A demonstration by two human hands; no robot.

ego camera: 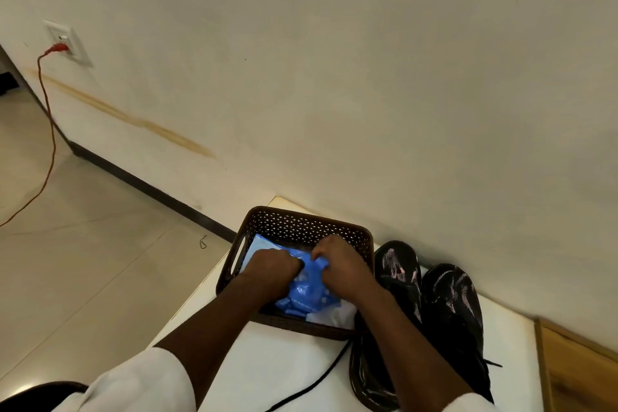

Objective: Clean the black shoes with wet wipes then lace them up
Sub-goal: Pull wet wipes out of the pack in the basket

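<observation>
Glossy blue plastic pack (307,291), perforated plastic basket (301,222)

Two bare forearms, white sleeves (140,381) pushed up near the elbows, no gloves

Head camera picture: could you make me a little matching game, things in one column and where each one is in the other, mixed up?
Things:
1. blue wipes pack
2. black shoes
3. red cable
4. brown basket

Places:
A. plugged into the wall socket
B. on the white table, against the wall
C. right of the basket
D. inside the basket, gripped by both hands

Pairs: 1-D, 2-C, 3-A, 4-B
</observation>
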